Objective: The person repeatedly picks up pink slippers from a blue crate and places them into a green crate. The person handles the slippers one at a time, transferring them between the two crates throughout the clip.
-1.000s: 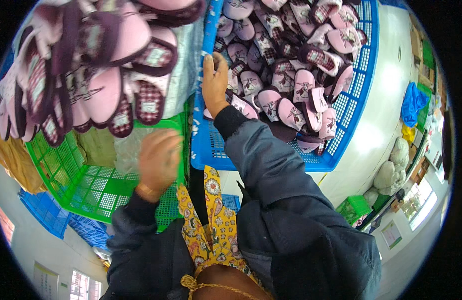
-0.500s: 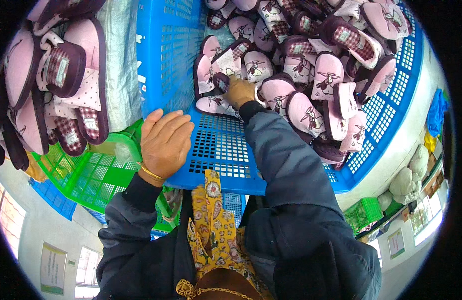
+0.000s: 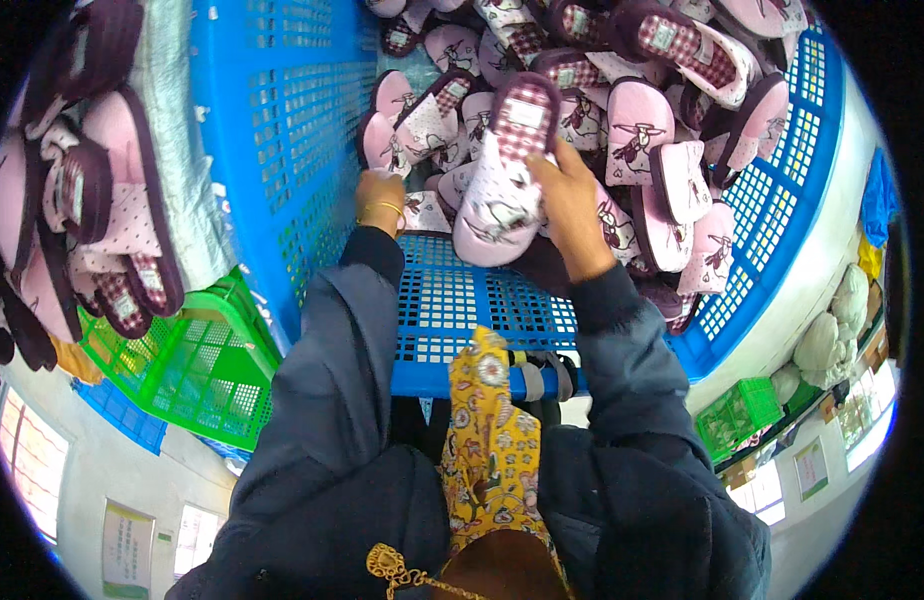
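A pink and white slipper [image 3: 497, 215] with a dark plum edge and checked insole is raised above the pile. My right hand [image 3: 572, 205] is closed on its right side, and its toe points toward me. At the left of the basket, my left hand [image 3: 382, 190] reaches down beside several other slippers [image 3: 384, 143]. Its fingers are hidden behind the back of the hand, so any hold cannot be made out. Both hands are inside a large blue plastic basket [image 3: 267, 150], where matching slippers lie heaped.
More slippers [image 3: 122, 180] hang or lie stacked at the left, against a white woven sack [image 3: 172, 120]. Below them is a green crate [image 3: 197, 365]. Another green crate [image 3: 737, 415] and pale bundles [image 3: 832, 335] are at the right. The basket's near rim crosses in front of my body.
My right hand has lifted a slipper out of the pile and moved right with it. My left hand has gone from outside the near left rim into the basket.
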### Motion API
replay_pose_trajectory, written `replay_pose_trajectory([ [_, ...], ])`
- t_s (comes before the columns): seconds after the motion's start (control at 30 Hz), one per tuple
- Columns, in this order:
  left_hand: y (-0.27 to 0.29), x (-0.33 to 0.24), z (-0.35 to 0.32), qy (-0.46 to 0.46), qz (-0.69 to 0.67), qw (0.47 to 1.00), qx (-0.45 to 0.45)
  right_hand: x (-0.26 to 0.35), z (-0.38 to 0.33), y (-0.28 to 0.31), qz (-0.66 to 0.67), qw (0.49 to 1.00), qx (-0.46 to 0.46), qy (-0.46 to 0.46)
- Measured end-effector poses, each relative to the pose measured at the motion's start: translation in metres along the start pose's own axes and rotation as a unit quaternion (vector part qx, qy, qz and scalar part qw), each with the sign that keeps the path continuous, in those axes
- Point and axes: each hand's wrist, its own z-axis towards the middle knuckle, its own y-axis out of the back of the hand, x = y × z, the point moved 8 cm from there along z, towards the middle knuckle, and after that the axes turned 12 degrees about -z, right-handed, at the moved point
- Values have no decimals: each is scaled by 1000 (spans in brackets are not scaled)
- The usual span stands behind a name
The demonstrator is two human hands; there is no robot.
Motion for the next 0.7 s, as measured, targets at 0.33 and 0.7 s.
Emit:
replay_pose_trajectory([
  [0.33,-106,66,18,344,-833,417,-121,-15,-65,70,47,997,-53,-1],
  [0.7,-34,2,-23,236,-761,593,-119,17,-71,78,220,974,-59,-7],
])
